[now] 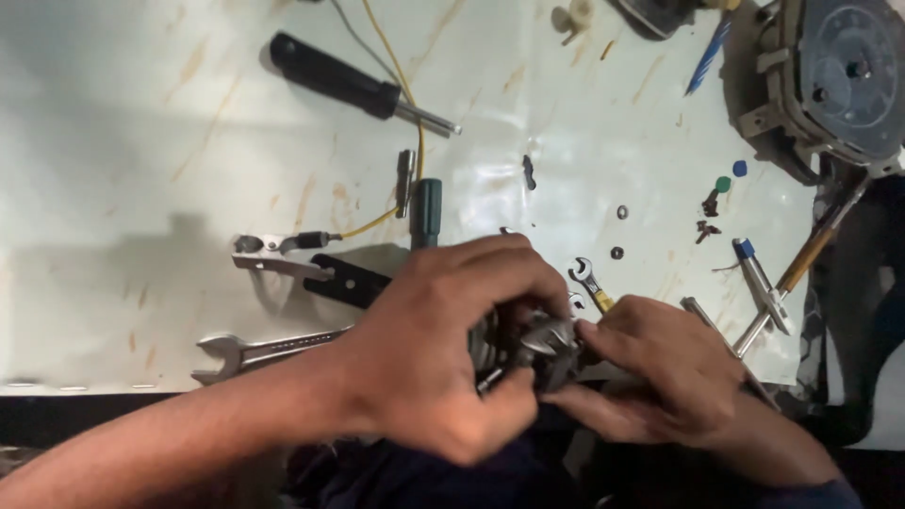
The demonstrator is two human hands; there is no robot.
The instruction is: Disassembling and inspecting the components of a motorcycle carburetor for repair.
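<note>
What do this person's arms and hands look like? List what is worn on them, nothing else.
Both hands are bare: the left hand and the right hand show no gloves, and no rings or watch can be seen. The left forearm is uncovered across the frame. At the right wrist a dark blue sleeve begins at the lower edge.

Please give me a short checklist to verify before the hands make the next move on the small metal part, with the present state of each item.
1. Both hands grip the small metal part: ok; left hand and right hand close around it.
2. Part visible enough to inspect: not ok, the fingers cover most of it.
3. Open-end wrench near the left forearm: ok.
4. Black-handled screwdriver within view: ok, far across the table.
5. Loose washers clear of the hands: ok.
6. Part fully assembled: cannot tell.
</note>
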